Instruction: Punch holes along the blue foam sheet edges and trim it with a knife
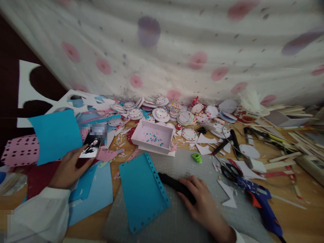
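My left hand (69,168) is at the left, its fingers on the near edge of a phone (91,145) whose screen is lit. The fingers of my right hand (198,199) are wrapped round a black-handled tool (177,185), whose far end reaches the edge of a blue sheet (141,192). Holes are punched along the edges of that sheet, and it lies on a grey cutting mat (192,226). Behind it stands a small white box (152,148) with blue and pink dots inside.
Stacks of decorated paper discs (162,114) line the back by a flowered curtain (177,44). At the right lie a blue glue gun (263,202), scissors (231,171) and wooden sticks (283,157). Blue paper (95,199) lies at the left, and a green punch (196,157) on the mat.
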Tool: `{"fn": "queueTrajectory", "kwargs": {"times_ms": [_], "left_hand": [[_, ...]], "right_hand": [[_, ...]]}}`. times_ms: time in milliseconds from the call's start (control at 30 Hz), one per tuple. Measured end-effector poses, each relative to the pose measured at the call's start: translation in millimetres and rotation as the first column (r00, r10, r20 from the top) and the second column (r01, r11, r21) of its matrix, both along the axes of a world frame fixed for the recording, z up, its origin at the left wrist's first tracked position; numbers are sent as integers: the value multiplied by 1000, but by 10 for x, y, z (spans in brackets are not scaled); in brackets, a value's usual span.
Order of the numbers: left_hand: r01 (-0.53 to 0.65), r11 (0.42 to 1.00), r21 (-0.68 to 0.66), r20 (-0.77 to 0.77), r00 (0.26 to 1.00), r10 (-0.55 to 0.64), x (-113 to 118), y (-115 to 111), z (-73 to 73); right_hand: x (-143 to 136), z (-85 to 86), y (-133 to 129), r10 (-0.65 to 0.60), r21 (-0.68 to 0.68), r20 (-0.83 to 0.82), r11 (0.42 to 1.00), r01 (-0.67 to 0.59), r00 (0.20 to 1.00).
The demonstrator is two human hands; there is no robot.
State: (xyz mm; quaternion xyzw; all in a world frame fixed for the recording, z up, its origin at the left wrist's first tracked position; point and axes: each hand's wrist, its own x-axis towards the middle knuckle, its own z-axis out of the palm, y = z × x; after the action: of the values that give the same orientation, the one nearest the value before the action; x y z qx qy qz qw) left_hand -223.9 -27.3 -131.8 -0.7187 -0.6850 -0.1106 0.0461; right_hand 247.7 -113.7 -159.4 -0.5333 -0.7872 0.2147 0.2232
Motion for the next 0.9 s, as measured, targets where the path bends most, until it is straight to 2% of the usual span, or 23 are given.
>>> {"fn": "queueTrajectory", "kwargs": {"times_ms": [133,233,333,433,533,633,733,800,900], "left_hand": [[-133,991,7,-91,987,133,122,187,66],[-161,985,70,-132,977,169,313,343,223],[-55,983,178,-58,996,66,678,347,423],[219,972,82,106,968,-227,1226,131,473],[446,895,-21,139,888,-439,1775,-153,263],[529,846,-61,59,848,-526,2113,-296,-65],[531,846,-53,5,847,-531,2212,-291,-284],[511,858,-44,-16,859,-512,2207,-270,-330],[506,862,-35,-31,861,-507,2187,-264,-320]], "right_hand": [[5,14,-1,-3,7,10,1000,3,1000],[-3,28,3,-4,19,21,1000,4,1000],[-21,32,7,-11,47,44,999,9,999],[-35,18,1,-31,90,86,996,24,996],[-39,-3,-21,-42,121,106,992,29,993],[-45,-17,-50,-52,132,110,991,37,993],[-59,-12,-62,-56,122,109,992,43,992],[-69,-3,-56,-60,120,108,992,47,992],[-78,8,-34,-76,126,111,990,62,991]]}}
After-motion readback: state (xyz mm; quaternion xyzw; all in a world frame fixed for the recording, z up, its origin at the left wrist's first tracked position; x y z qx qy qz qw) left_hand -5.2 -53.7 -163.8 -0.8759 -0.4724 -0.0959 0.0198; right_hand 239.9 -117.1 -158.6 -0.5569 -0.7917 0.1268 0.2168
